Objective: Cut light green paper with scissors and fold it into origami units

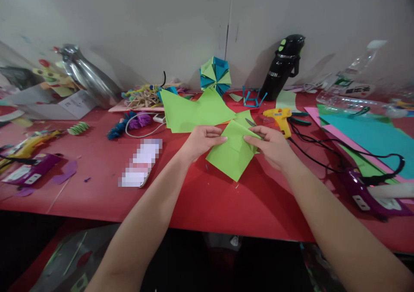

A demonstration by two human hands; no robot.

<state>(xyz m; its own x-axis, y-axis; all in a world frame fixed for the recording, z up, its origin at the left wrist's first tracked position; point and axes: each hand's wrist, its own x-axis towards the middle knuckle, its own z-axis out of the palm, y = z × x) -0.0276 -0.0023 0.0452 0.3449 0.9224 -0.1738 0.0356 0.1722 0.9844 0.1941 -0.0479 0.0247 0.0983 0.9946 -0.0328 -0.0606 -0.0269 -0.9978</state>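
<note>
A light green paper square (233,152) is held between my two hands above the red table, one corner pointing toward me. My left hand (203,142) pinches its left edge between thumb and fingers. On the opposite side, my right hand (268,144) grips the upper right part, thumb on top. Its upper edge looks folded or curled. Just behind lies a larger green sheet (194,111). The dark tip of a pointed tool (250,122) shows beside my right fingers. A blue and green folded paper ball (215,75) rests against the wall.
A phone (141,162) lies left of my left forearm. Behind my right hand are a yellow glue gun (280,118), its black cord and a black bottle (282,67). Coloured sheets (371,128) and a plastic bottle (360,70) lie right; a metal jug (89,76) stands left.
</note>
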